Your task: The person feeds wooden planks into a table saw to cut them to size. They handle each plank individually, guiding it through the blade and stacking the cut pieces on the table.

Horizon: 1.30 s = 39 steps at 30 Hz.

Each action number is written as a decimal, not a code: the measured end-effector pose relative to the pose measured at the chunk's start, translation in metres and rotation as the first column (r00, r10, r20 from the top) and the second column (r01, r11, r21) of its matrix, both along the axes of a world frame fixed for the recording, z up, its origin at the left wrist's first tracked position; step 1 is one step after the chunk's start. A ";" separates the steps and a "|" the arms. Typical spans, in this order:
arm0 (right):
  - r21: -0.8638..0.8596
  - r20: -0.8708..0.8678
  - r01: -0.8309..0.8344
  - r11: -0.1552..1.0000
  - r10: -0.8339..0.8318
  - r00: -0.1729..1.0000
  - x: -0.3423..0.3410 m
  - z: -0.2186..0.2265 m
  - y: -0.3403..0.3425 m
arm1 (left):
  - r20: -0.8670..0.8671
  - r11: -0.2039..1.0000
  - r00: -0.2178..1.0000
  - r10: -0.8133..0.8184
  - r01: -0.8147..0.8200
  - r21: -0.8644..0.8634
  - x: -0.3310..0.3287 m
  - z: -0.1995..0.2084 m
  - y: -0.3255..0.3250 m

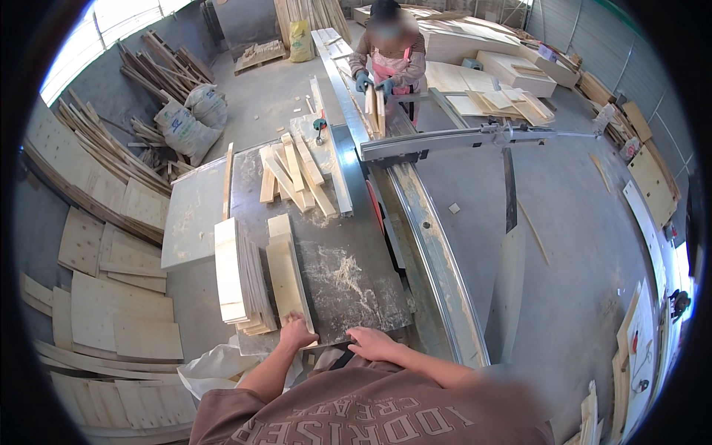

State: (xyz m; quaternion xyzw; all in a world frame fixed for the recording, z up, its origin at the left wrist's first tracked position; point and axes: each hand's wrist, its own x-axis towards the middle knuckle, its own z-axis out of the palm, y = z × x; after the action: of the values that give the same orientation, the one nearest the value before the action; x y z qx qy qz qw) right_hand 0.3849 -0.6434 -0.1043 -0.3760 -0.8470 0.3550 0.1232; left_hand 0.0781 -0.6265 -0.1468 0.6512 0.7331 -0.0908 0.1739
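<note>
My left hand [297, 331] is closed over the near end of a short stack of pale wooden boards [285, 268] on the saw table [356, 308]. My right hand [371, 343] lies at the table's near edge, its fingers apart and nothing in it. Just left of the held boards stands a taller bundle of thin wooden strips [241, 278], its pieces on edge and side by side. Beyond both, loose wooden sticks [297, 174] lie crosswise in a heap.
Sawdust streaks the table. Right of it runs a long metal rail [437, 252], crossed by a fence bar [445, 141]. Across the saw, a gloved co-worker [389, 63] holds wooden strips [376, 111]. Plywood sheets [122, 308] lean at left, near stuffed sacks [189, 126].
</note>
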 end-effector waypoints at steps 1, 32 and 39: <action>0.000 0.006 0.000 1.000 0.000 1.000 0.001 0.001 -0.001 | 0.008 1.000 1.000 -0.011 0.011 0.010 0.001 0.001 0.000; -0.093 0.041 -0.006 0.996 0.009 0.999 0.005 0.006 -0.012 | 0.043 1.000 0.999 -0.021 0.020 0.022 0.005 0.010 -0.006; -0.108 -0.028 0.066 0.992 -0.069 0.997 0.007 0.000 -0.007 | -0.021 0.983 1.000 -0.002 0.006 0.183 0.006 -0.006 -0.010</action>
State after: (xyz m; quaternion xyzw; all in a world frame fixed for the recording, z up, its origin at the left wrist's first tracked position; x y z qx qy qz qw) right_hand 0.3918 -0.6503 -0.1039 -0.4048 -0.8116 0.4014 0.1280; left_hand 0.0841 -0.6364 -0.1529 0.6650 0.7387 -0.0302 0.1056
